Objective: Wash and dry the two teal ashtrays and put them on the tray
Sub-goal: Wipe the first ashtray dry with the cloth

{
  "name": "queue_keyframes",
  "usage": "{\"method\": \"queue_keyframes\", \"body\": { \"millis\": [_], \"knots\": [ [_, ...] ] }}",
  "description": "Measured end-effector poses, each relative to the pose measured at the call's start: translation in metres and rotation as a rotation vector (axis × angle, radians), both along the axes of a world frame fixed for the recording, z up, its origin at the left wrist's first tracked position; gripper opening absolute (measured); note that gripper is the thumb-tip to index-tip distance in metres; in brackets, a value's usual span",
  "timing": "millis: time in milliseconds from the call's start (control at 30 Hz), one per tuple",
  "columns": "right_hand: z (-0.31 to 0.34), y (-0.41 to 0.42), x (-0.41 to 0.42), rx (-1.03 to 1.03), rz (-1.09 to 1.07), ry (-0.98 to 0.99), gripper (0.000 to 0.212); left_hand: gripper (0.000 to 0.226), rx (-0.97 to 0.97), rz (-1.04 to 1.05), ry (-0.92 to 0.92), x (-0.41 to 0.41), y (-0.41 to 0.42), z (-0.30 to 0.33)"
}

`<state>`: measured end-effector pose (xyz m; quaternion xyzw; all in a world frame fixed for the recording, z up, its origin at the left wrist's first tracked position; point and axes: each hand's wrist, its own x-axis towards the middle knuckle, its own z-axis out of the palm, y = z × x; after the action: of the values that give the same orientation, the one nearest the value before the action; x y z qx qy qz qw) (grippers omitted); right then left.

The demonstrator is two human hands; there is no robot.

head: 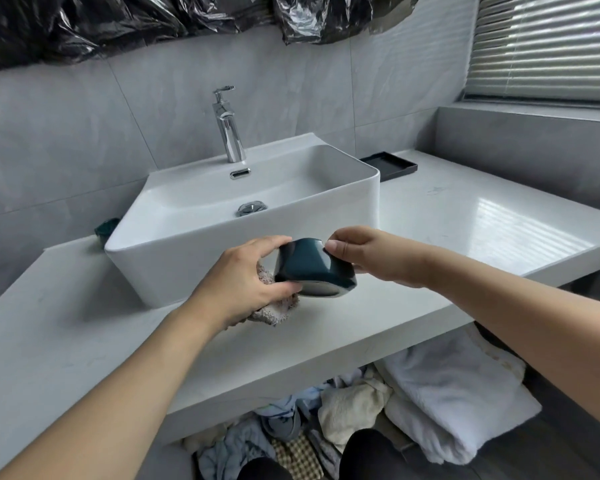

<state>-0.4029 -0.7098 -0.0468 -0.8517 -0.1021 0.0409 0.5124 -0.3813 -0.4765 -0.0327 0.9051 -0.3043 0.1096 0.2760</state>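
A teal ashtray [312,268] is held tilted, its underside toward me, above the counter in front of the sink. My right hand [364,254] pinches its upper right rim. My left hand [246,282] grips a grey fluffy cloth [274,311] and presses against the ashtray's left side. The second teal ashtray [106,227] sits on the counter behind the sink's left corner, partly hidden. A black tray [392,165] lies on the counter to the right of the sink, with nothing visible in it.
The white basin [343,202] with a chrome faucet [229,129] stands on the white counter [465,216]. Below the counter lies a pile of towels and clothes [430,400]. Black plastic sheeting hangs on the wall above. A window with blinds is at the right.
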Motion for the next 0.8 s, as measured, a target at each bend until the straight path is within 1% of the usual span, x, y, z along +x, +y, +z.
{"method": "queue_keyframes", "body": {
  "millis": [100,133,167,200,233,267,300,333,400,433,467,533,633,700,800],
  "knots": [
    [0.005,0.000,-0.003,0.059,0.006,-0.054,0.025,0.043,-0.028,-0.001,0.113,0.002,-0.001,0.008],
    [0.006,-0.001,-0.005,0.089,0.025,-0.058,0.026,0.038,-0.051,-0.001,0.155,0.003,-0.001,0.011],
    [0.006,0.000,-0.008,0.126,0.047,-0.051,0.035,0.035,-0.071,-0.004,0.198,0.005,-0.001,0.014],
    [0.004,0.000,-0.012,0.125,0.055,-0.055,0.048,0.031,-0.097,-0.017,0.252,0.006,-0.001,0.017],
    [0.002,0.001,-0.014,0.070,0.039,-0.088,0.062,0.028,-0.131,-0.042,0.332,0.008,-0.002,0.020],
    [-0.002,0.002,-0.015,-0.023,0.008,-0.148,0.070,0.027,-0.165,-0.068,0.426,0.009,-0.003,0.024],
    [-0.007,0.004,-0.014,-0.098,-0.024,-0.211,0.072,0.025,-0.183,-0.087,0.509,0.010,-0.003,0.028],
    [-0.012,0.005,-0.013,-0.132,-0.049,-0.259,0.069,0.023,-0.187,-0.100,0.576,0.009,-0.003,0.033],
    [-0.015,0.008,-0.013,-0.115,-0.092,-0.307,0.055,0.012,-0.168,-0.107,0.673,0.013,-0.003,0.040],
    [-0.015,0.011,-0.013,-0.109,-0.118,-0.322,0.047,0.013,-0.158,-0.094,0.710,0.015,-0.003,0.042],
    [-0.014,0.013,-0.012,-0.109,-0.149,-0.334,0.042,0.020,-0.150,-0.071,0.743,0.018,-0.004,0.043],
    [-0.011,0.018,-0.011,-0.118,-0.196,-0.351,0.036,0.031,-0.134,-0.022,0.783,0.025,-0.005,0.043],
    [-0.010,0.025,-0.005,-0.184,-0.241,-0.342,0.033,0.031,-0.127,0.025,0.843,0.032,-0.007,0.039],
    [-0.013,0.028,0.000,-0.219,-0.263,-0.315,0.033,0.034,-0.118,0.057,0.867,0.036,-0.007,0.035],
    [-0.020,0.031,0.007,-0.196,-0.267,-0.281,0.033,0.038,-0.094,0.108,0.901,0.041,-0.007,0.029]
  ]
}}
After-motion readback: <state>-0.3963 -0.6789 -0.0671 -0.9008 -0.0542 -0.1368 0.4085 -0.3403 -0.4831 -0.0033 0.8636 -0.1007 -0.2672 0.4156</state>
